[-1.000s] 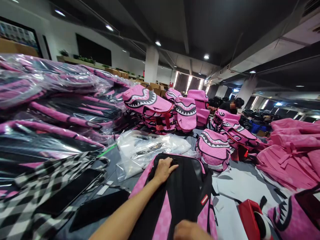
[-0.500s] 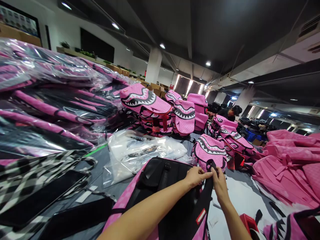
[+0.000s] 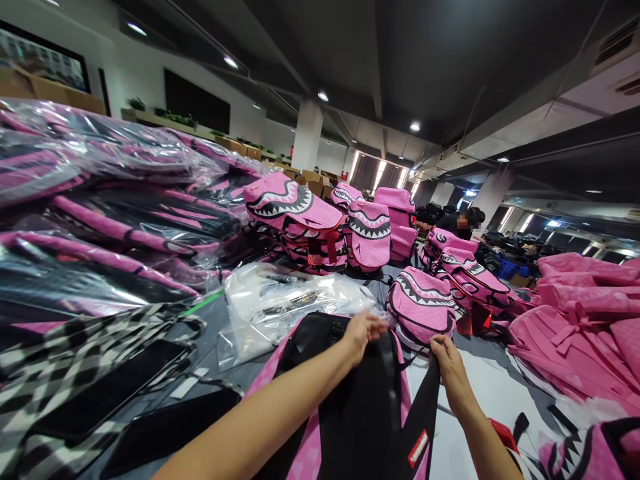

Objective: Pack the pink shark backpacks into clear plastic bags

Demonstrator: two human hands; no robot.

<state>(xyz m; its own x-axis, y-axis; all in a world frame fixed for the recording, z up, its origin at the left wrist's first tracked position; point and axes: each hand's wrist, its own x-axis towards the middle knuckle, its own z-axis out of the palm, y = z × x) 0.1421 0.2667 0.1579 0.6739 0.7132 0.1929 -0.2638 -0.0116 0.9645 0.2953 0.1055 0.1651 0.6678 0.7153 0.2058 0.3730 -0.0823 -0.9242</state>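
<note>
A pink-and-black backpack (image 3: 360, 407) lies in front of me with its black back panel up. My right hand (image 3: 447, 357) pinches the upper end of its black shoulder strap (image 3: 424, 408), held out to the right. A small red label (image 3: 418, 448) sits lower on that strap. My left hand (image 3: 364, 335) is over the top of the back panel, apart from the strap. Its fingers are loosely spread and slightly blurred, with nothing visible in them. A small pink bag with a shark-mouth print (image 3: 421, 303) stands just beyond my hands.
Clear plastic bags (image 3: 295, 300) lie behind the backpack. Plastic-wrapped backpacks (image 3: 110, 220) are piled at left, above checkered cloth (image 3: 100, 347). More shark-mouth backpacks (image 3: 295, 207) stand further back. Pink bag pieces (image 3: 575, 347) are heaped at right. A person (image 3: 463, 223) is in the background.
My left hand has let go of the strap and moved left over the back panel. My right hand keeps the strap, now drawn slightly to the right.
</note>
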